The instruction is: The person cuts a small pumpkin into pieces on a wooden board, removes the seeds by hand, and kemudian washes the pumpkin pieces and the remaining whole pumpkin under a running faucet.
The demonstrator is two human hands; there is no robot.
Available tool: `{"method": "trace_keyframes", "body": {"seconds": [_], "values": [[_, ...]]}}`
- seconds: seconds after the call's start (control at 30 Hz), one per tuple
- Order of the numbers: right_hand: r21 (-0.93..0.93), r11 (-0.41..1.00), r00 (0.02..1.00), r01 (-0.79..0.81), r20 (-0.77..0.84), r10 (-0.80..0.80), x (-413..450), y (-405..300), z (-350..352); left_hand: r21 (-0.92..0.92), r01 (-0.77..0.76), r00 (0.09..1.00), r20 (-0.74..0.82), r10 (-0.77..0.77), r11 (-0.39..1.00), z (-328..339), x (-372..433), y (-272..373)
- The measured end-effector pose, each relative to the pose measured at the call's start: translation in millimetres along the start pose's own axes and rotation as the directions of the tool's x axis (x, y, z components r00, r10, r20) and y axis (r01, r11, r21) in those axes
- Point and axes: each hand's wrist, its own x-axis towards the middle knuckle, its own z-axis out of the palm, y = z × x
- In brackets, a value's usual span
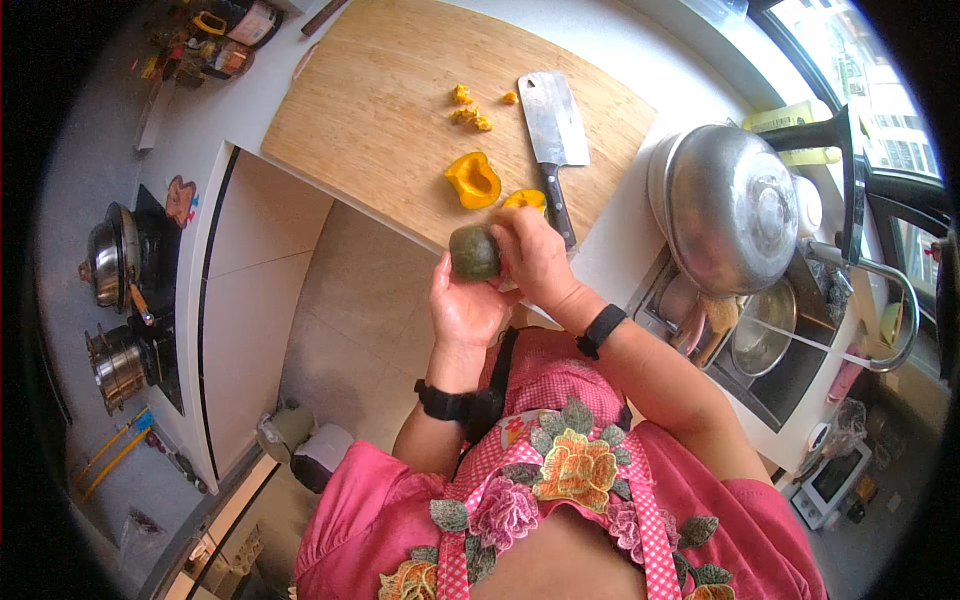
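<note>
A green-skinned piece of squash (475, 253) is between my two hands, just in front of the cutting board's near edge. My left hand (471, 311) cups it from below, palm up and looking wet. My right hand (534, 255) grips its right side, the fingers partly hiding it. Its cut face is turned out of view. On the wooden cutting board (375, 97) lie a hollowed orange squash piece (473, 181) and another orange squash piece (525, 200), partly covered by my right hand. To their right a cleaver (555, 124) lies flat, handle towards me. Scraps of squash pulp (471, 118) lie farther back.
Right of the board, an upturned metal bowl (735, 210) stands beside the sink (795, 375), which has a curved faucet (911, 300) and another metal bowl (763, 330). On the left counter are a lidded pan (109, 255) and a steel pot (118, 371). Jars (251, 22) stand at the back left.
</note>
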Motion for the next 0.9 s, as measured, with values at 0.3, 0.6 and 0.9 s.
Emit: {"method": "trace_keyframes", "body": {"seconds": [0.3, 0.6, 0.9], "values": [[-0.065, 0.987, 0.989, 0.150, 0.020, -0.149, -26, 13, -24, 0.050, -0.087, 0.992, -0.085, 0.091, 0.995, -10, 5, -12], [-0.140, 0.988, 0.997, 0.073, -0.014, -0.075, -44, 27, -32, 0.139, -0.291, 0.956, 0.014, 0.292, 0.947, -22, 12, -6], [0.169, 0.982, 0.986, -0.086, -0.128, 0.108, -77, 9, -134, 0.391, -0.324, 0.942, 0.220, 0.255, 0.861, 55, -14, -83]]}}
